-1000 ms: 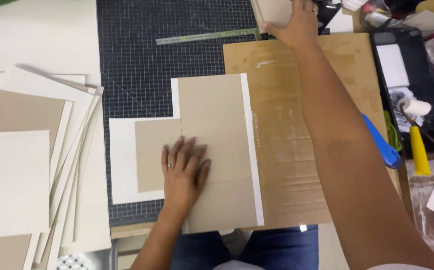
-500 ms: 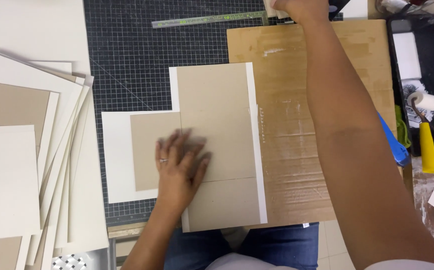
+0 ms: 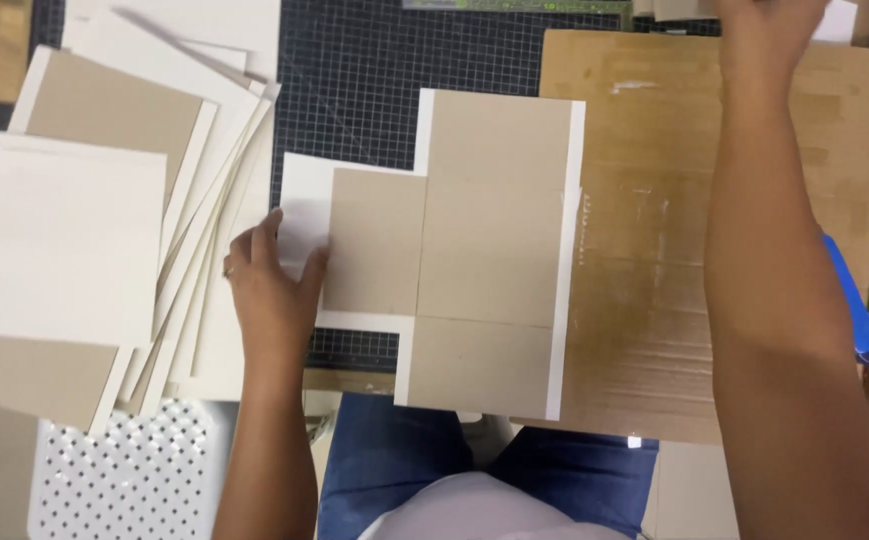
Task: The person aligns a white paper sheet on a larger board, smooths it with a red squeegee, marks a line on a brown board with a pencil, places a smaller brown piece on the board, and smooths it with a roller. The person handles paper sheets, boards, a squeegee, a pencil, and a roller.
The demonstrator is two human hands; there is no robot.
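So the left hand (image 3: 273, 285) is lying flat, fingers spread, pressing on the left edge of the small grey board piece (image 3: 375, 242) and its white backing sheet (image 3: 305, 190), probably pinning them so nothing slides on the cutting mat (image 3: 355, 70). The bigger grey board (image 3: 495, 250) is overlapping the brown cardboard sheet (image 3: 635, 230). The right hand (image 3: 770, 25) is reaching over the far edge of the tabletop, grip cut off, can't tell; finished-looking boards (image 3: 85, 230) are stacking along the left edge.
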